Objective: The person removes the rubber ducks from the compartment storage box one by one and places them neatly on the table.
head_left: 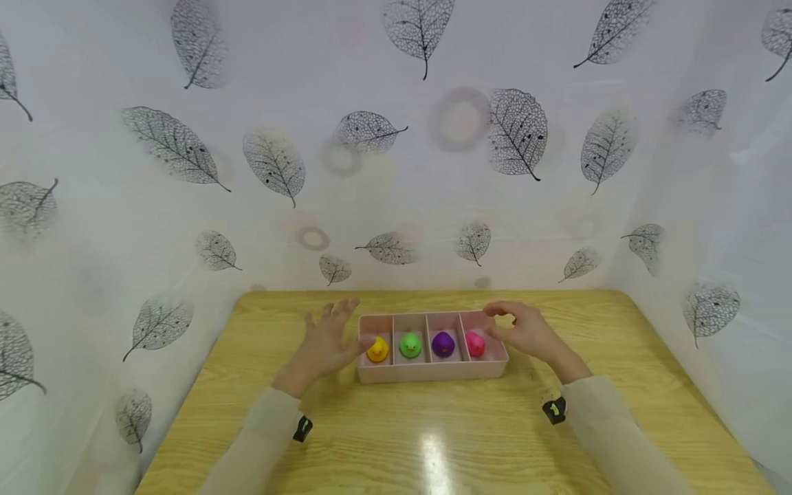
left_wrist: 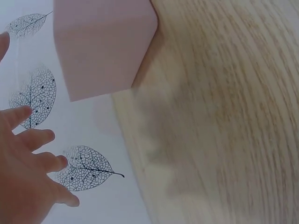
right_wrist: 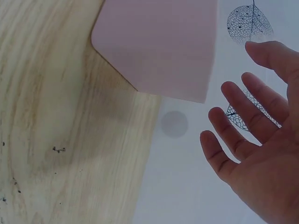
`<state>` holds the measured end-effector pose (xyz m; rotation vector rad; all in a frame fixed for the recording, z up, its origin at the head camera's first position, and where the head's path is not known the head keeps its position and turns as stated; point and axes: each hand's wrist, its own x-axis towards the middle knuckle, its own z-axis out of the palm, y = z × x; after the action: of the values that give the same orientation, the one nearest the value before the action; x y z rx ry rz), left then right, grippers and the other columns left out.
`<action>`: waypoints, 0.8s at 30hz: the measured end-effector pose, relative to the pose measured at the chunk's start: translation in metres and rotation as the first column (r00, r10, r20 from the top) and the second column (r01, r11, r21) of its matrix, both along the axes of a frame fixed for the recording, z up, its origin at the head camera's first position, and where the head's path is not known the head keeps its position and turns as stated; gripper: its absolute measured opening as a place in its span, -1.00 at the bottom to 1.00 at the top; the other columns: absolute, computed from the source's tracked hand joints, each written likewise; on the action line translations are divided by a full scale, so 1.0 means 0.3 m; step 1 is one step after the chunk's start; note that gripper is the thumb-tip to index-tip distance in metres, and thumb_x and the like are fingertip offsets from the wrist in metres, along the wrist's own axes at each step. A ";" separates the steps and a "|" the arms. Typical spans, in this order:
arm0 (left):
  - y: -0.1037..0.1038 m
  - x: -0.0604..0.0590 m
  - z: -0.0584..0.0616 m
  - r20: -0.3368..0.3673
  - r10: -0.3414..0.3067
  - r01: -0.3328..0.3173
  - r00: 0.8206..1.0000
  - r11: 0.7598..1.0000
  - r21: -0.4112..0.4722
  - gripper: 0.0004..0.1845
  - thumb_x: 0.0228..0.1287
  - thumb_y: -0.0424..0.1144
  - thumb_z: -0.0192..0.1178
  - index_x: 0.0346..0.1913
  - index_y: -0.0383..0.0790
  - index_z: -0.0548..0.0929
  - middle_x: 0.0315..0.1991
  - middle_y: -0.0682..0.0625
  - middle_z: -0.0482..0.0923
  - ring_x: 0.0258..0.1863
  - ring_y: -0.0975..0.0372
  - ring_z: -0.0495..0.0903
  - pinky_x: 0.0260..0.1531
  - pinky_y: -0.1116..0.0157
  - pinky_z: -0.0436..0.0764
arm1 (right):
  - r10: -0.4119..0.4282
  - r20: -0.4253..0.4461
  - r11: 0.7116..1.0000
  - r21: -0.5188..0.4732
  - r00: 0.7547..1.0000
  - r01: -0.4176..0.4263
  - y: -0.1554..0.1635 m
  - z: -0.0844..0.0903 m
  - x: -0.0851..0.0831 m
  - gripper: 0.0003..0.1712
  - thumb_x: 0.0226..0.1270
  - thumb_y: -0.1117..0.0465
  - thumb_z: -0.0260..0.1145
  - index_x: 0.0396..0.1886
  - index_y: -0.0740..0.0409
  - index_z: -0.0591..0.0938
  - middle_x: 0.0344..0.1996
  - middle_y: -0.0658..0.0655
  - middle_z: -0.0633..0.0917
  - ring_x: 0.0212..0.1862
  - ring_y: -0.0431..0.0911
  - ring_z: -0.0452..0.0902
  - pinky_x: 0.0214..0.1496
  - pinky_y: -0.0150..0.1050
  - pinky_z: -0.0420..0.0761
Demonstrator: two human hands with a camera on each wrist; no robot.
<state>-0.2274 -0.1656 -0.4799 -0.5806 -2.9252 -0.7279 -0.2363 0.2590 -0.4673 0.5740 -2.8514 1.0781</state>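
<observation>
A pink divided box [head_left: 433, 372] stands on the table, with a yellow duck [head_left: 377, 350], a green duck [head_left: 410, 345], a purple duck [head_left: 443, 344] and a hot-pink duck [head_left: 475, 344] in separate compartments. At the box's left end is my left hand [head_left: 326, 344], fingers spread, its thumb overlapping the yellow duck's compartment in the head view. My right hand [head_left: 528, 333] hovers by the right end, fingers loosely bent, thumb near the hot-pink duck. Both wrist views show the hands holding nothing, beside the box's outer wall [left_wrist: 100, 51].
The wooden table [head_left: 371, 433] extends in front of the box and to both sides. Behind and around it hangs a white curtain [head_left: 396, 192] printed with dark leaves. Each wrist wears a small black device [head_left: 554, 410].
</observation>
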 end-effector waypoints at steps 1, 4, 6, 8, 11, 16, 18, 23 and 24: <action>0.002 0.001 -0.004 -0.002 -0.006 0.006 1.000 1.000 -0.006 -0.05 0.41 0.34 0.19 0.68 -0.06 0.18 0.64 -0.32 0.18 0.61 -0.41 0.08 0.42 -0.63 -0.20 | 0.008 0.009 1.000 -0.004 1.000 -0.008 -0.002 -0.004 0.002 -0.50 0.41 0.12 0.44 0.27 0.25 0.67 0.17 0.28 0.75 0.25 0.30 0.62 0.21 0.32 0.64; 0.006 0.003 -0.012 -0.005 -0.027 0.027 1.000 0.999 -0.026 -0.02 0.38 0.35 0.21 0.67 -0.10 0.19 0.63 -0.34 0.19 0.58 -0.44 0.12 0.39 -0.66 -0.16 | 0.024 0.028 1.000 -0.016 0.999 -0.023 -0.004 -0.014 0.009 -0.50 0.42 0.13 0.44 0.27 0.25 0.67 0.18 0.31 0.74 0.26 0.34 0.61 0.26 0.39 0.59; 0.007 0.005 -0.017 0.006 -0.034 0.034 0.999 0.999 -0.039 0.01 0.35 0.35 0.23 0.68 -0.10 0.18 0.64 -0.33 0.18 0.57 -0.45 0.14 0.39 -0.66 -0.15 | 0.031 0.038 0.999 -0.018 0.999 -0.030 -0.005 -0.022 0.012 -0.51 0.43 0.15 0.43 0.28 0.25 0.67 0.19 0.31 0.74 0.28 0.36 0.60 0.29 0.40 0.56; 0.009 0.008 -0.020 0.029 -0.039 0.040 0.999 0.998 -0.049 0.04 0.33 0.38 0.23 0.69 -0.09 0.15 0.66 -0.31 0.13 0.59 -0.44 0.11 0.40 -0.64 -0.17 | 0.037 0.048 0.999 -0.015 0.998 -0.036 -0.005 -0.030 0.015 -0.51 0.44 0.16 0.41 0.30 0.22 0.67 0.21 0.31 0.73 0.29 0.36 0.59 0.33 0.41 0.54; 0.010 0.014 -0.029 0.063 -0.036 0.040 0.997 0.997 -0.062 0.09 0.30 0.43 0.22 0.71 -0.06 0.10 0.69 -0.27 0.06 0.62 -0.40 0.06 0.43 -0.62 -0.18 | 0.037 0.067 0.999 0.000 0.997 -0.037 -0.006 -0.042 0.017 -0.51 0.44 0.12 0.42 0.30 0.18 0.67 0.23 0.28 0.73 0.31 0.34 0.59 0.34 0.40 0.54; 0.008 0.018 -0.045 0.087 -0.032 0.040 0.996 0.995 -0.086 0.14 0.27 0.49 0.19 0.72 -0.05 0.06 0.69 -0.27 0.07 0.64 -0.37 0.05 0.44 -0.61 -0.16 | 0.051 0.064 0.999 0.013 0.997 -0.052 -0.007 -0.056 0.020 -0.52 0.40 0.12 0.45 0.25 0.17 0.70 0.20 0.28 0.74 0.25 0.32 0.63 0.28 0.36 0.60; 0.006 0.019 -0.050 0.093 -0.031 0.040 0.995 0.994 -0.099 0.14 0.27 0.49 0.19 0.72 -0.07 0.06 0.68 -0.28 0.08 0.63 -0.37 0.06 0.44 -0.60 -0.14 | 0.055 0.051 0.998 0.018 0.997 -0.056 -0.010 -0.061 0.020 -0.53 0.37 0.14 0.46 0.23 0.18 0.71 0.18 0.29 0.75 0.23 0.32 0.64 0.27 0.36 0.60; 0.002 0.020 -0.056 0.116 -0.029 0.041 0.993 0.994 -0.103 0.14 0.28 0.46 0.20 0.72 -0.10 0.06 0.67 -0.32 0.07 0.62 -0.39 0.06 0.45 -0.60 -0.11 | 0.084 -0.001 0.995 0.047 0.996 -0.084 -0.020 -0.072 0.015 -0.53 0.30 0.16 0.49 0.19 0.19 0.73 0.12 0.28 0.77 0.18 0.30 0.67 0.24 0.34 0.61; 0.002 0.021 -0.057 0.123 -0.029 0.042 0.992 0.994 -0.100 0.14 0.28 0.46 0.21 0.72 -0.10 0.05 0.67 -0.33 0.07 0.62 -0.40 0.06 0.45 -0.60 -0.11 | 0.094 -0.006 0.994 0.053 0.996 -0.093 -0.023 -0.073 0.014 -0.53 0.29 0.17 0.50 0.19 0.19 0.73 0.11 0.27 0.78 0.16 0.29 0.68 0.23 0.33 0.62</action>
<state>-0.2212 -0.1650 -0.4969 -0.6203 -3.0876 -0.6413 -0.2321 0.2522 -0.4893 0.7210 -2.8792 1.0134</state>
